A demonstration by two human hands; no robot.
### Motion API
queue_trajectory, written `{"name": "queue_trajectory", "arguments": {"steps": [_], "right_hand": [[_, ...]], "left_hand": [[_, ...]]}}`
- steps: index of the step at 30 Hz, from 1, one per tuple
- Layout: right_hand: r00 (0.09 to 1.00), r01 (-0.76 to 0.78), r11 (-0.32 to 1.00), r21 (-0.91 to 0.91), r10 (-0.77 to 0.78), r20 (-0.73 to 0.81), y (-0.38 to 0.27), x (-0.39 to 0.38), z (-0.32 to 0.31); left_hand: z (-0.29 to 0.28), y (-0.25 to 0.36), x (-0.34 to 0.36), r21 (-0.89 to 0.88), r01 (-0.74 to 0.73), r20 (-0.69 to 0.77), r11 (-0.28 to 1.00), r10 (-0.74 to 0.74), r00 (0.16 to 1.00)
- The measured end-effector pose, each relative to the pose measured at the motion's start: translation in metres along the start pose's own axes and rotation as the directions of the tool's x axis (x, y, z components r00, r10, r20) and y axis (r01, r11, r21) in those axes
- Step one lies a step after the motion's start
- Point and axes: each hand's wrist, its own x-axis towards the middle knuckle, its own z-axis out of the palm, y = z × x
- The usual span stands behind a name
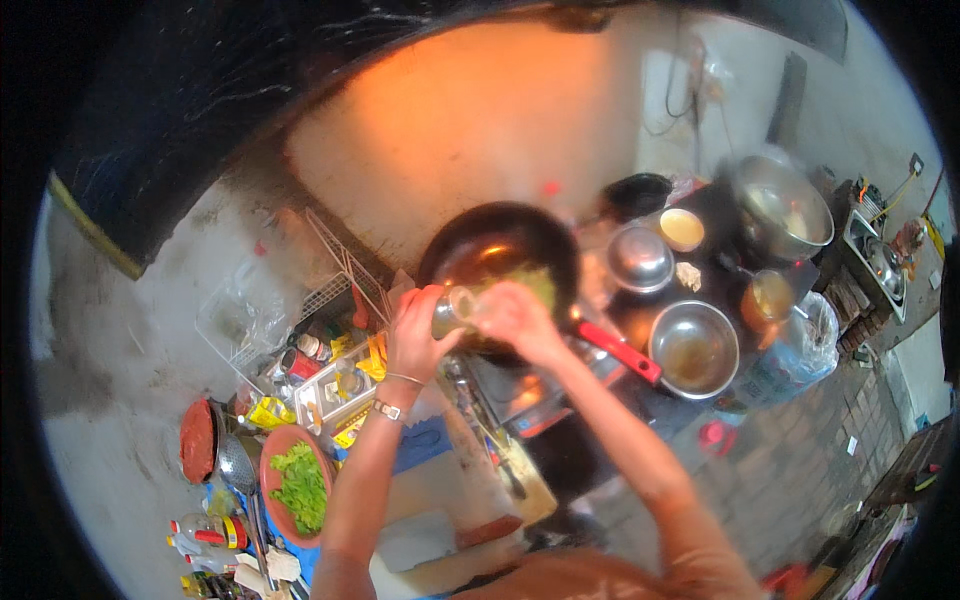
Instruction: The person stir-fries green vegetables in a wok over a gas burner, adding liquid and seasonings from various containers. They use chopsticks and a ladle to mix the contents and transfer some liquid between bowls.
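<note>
My left hand (412, 330) is wrapped round a small glass jar (450, 313), tilted with its mouth toward my right hand. My right hand (513, 318) is close beside the jar's mouth; its fingers are smeared by motion, and whether they hold anything does not show. Both hands are above the near side of a dark wok (445, 245) on the stove. Something green and yellowish (540, 283) lies in the wok, partly hidden by my right hand. The wok's red handle (625, 355) points toward the lower right.
Right of the wok stand a steel bowl (693, 310) with some liquid, an upturned-looking metal bowl (640, 258), a small cream bowl (681, 229) and a large steel pot (790, 170). At left are a basin of green leaves (300, 485), a seasoning tray (335, 390) and a wire rack (255, 315).
</note>
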Motion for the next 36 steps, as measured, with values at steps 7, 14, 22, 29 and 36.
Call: {"name": "queue_trajectory", "arguments": {"steps": [7,14,22,29,36], "right_hand": [[0.986,0.060,0.988,-0.141,-0.081,-0.145,0.019,0.005,-0.010],[0.985,-0.004,0.878,-0.478,-0.078,-0.151,0.016,0.006,-0.007],[0.981,0.017,0.902,-0.432,-0.097,-0.166,0.016,0.010,-0.005],[0.983,-0.013,0.908,-0.419,-0.066,-0.173,0.007,0.009,0.002],[0.978,0.011,0.871,-0.491,-0.113,-0.178,0.016,0.011,-0.006]], "left_hand": [[0.012,-0.007,0.011,0.073,-0.051,0.007,0.996,0.051,0.999],[0.017,-0.016,0.010,0.110,-0.047,0.057,0.993,0.041,0.998],[0.019,-0.017,0.013,0.103,-0.071,0.033,0.992,0.068,0.997],[0.017,-0.015,0.013,0.081,-0.040,0.000,0.996,0.040,0.999],[0.019,-0.016,0.014,0.105,-0.054,0.051,0.993,0.049,0.998]]}}
